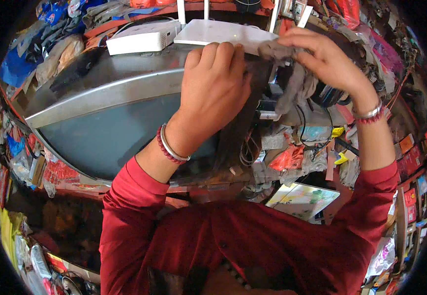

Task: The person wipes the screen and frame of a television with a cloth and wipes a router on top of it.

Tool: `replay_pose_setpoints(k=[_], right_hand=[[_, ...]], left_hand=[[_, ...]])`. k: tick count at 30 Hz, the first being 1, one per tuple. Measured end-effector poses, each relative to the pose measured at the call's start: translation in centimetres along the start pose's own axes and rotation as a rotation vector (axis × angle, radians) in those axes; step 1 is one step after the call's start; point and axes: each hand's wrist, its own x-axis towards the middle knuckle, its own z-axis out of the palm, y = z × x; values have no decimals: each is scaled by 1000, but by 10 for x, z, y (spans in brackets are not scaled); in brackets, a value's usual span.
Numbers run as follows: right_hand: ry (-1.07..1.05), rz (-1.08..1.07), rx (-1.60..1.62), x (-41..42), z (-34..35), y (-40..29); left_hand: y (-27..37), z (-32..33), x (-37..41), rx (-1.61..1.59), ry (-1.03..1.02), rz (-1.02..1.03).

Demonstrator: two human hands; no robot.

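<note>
A white router [224, 33] with upright antennas lies on top of an old television [125, 136]. My left hand [215, 81] is at the router's front edge with its fingers curled; their tips are hidden, so whether it grips anything does not show. My right hand [320, 59] holds a grey-brown cloth [278, 51] between thumb and fingers, at the router's right end. The hand and cloth are slightly blurred. To the left of the router sits a white box-shaped device [139, 38].
Dark cables [304, 125] hang right of the television above crumpled plastic bags and a red bag [287, 158]. A patterned board [302, 201] lies close to my body. Bundled cloths and bags [62, 55] crowd the back left.
</note>
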Motion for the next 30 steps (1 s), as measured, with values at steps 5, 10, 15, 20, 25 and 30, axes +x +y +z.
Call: replay_pose_setpoints(k=[5, 10, 15, 20, 25, 30], right_hand=[[110, 329, -41, -40, 3, 19], [678, 329, -74, -23, -16, 44], [761, 216, -262, 0, -15, 68], [629, 376, -44, -18, 44, 40], [629, 446, 73, -34, 61, 43], [758, 406, -173, -5, -2, 48]], left_hand=[[4, -2, 1, -38, -7, -27], [1, -3, 2, -56, -24, -24], [3, -2, 3, -51, -16, -6], [0, -4, -1, -7, -41, -13], [3, -4, 1, -15, -28, -13], [4, -4, 1, -5, -22, -7]])
